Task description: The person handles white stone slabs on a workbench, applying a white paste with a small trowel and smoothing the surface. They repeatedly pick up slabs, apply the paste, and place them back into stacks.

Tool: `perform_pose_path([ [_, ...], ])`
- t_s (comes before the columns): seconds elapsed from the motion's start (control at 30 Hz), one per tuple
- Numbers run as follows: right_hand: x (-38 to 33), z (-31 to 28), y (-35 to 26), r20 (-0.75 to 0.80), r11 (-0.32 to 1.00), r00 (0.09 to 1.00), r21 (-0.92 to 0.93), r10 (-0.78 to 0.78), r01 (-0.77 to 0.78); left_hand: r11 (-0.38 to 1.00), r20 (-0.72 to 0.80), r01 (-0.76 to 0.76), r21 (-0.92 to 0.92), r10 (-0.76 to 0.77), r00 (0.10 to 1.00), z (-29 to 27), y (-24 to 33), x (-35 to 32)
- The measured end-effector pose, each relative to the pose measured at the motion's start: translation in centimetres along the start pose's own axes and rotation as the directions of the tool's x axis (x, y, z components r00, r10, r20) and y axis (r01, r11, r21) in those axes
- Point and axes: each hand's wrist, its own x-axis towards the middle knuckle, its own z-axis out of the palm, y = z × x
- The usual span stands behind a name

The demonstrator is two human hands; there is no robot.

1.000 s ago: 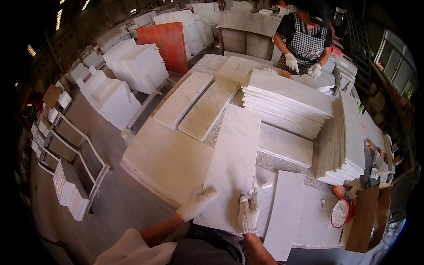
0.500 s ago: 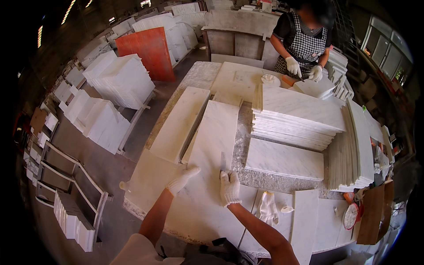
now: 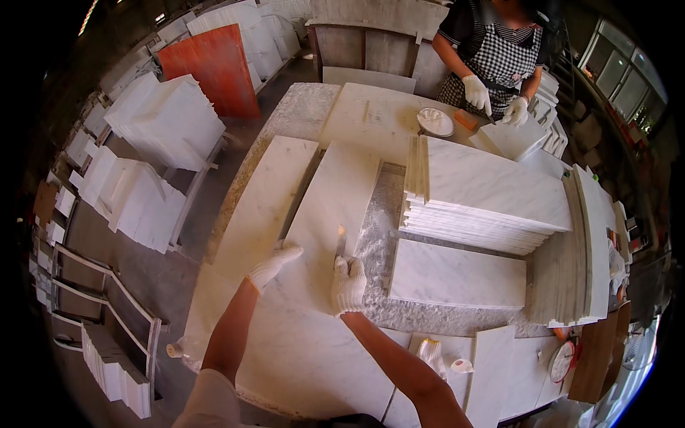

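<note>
Under both grips, marble slab (image 3: 325, 221), flat

A dim workshop with a grey concrete floor (image 3: 171, 278), white stone slabs stacked in metal racks (image 3: 107, 314) along the left, an orange-red board (image 3: 214, 68) leaning near the back wall, and daylight coming through windows (image 3: 628, 60) on the right.

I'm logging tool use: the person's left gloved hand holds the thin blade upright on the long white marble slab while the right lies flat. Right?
Not quite. The head view shows the right hand holding the thin blade, while the left hand lies flat on the long white marble slab.
</note>
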Motion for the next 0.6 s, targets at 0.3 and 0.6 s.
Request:
perform_pose_path([
  [0.3,-1.6,-6.8,-1.2,0.134,1.0,0.991,0.02,-0.006,0.003,0.983,-0.109,0.084,0.162,-0.067,0.992,0.3,1.2,0.5],
  [0.6,-16.3,-26.3,0.9,0.128,0.889,0.881,-0.025,0.456,-0.457,0.555,-0.254,0.077,0.828,0.25,0.934,1.4,1.6,1.9],
])
